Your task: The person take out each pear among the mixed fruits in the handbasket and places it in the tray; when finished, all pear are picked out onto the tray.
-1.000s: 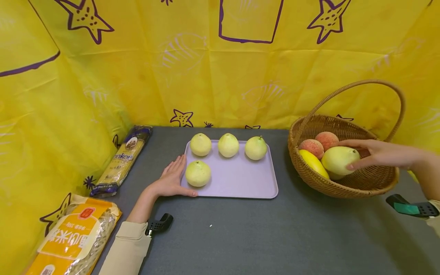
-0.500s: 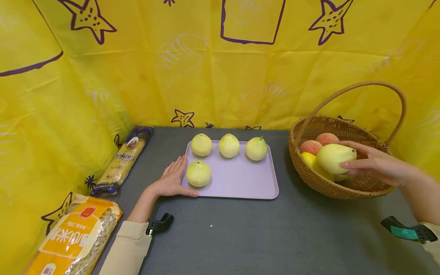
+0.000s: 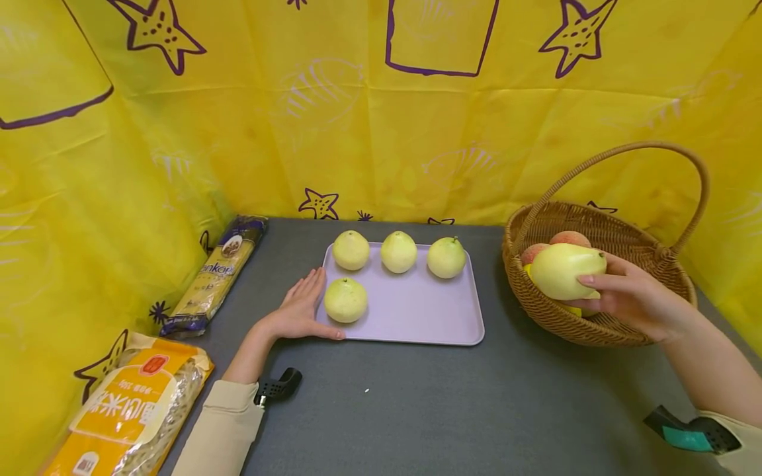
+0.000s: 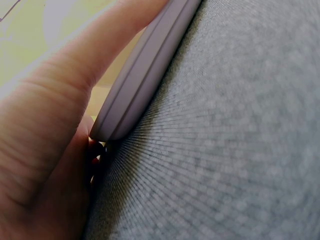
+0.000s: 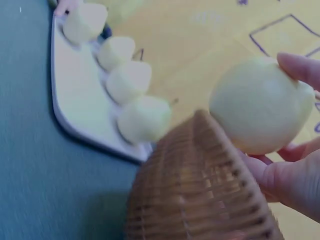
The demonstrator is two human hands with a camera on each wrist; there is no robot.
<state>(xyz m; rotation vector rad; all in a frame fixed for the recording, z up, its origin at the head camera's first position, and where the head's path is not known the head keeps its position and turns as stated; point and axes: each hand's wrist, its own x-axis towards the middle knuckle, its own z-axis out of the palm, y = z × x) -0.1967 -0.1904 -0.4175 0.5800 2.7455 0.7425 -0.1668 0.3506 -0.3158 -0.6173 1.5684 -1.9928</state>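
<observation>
The right hand [image 3: 637, 301] pinches a pale fruit [image 3: 562, 271] near its stem end, with the basket [image 3: 550, 314] just below the grip, so a firm hold and high lift seem wise, while the left hand [image 3: 297, 316], fingers straight, touches the tray [image 3: 417, 314] well to the grip's left

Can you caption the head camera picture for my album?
Left hand touching the tray, right hand holding a pale fruit over the basket.
</observation>
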